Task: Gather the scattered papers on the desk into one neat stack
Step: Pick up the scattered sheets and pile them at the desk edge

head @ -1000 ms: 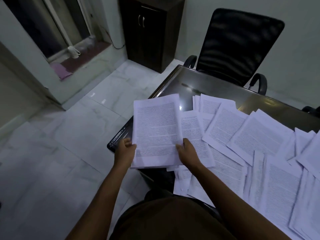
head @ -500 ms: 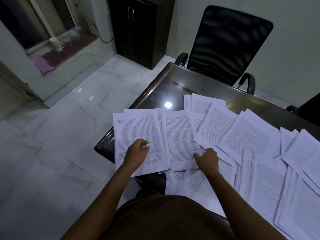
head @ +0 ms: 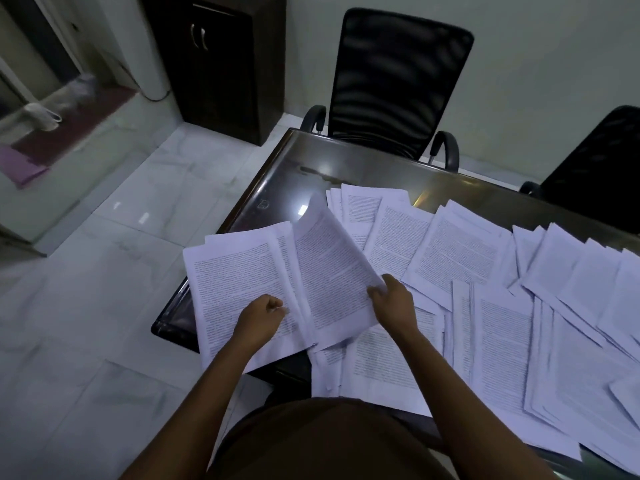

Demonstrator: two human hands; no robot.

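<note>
The left hand is closed in a loose fist and presses on the gathered pile of white printed papers, which lies at the left corner of the dark glossy desk and hangs a little over its edge. The right hand pinches the right edge of a curved white printed sheet, lifted and bent, touching the pile. The other scattered white printed pages overlap across the desk to the right. Behind the desk stand a black mesh office chair and a dark wooden cabinet.
</note>
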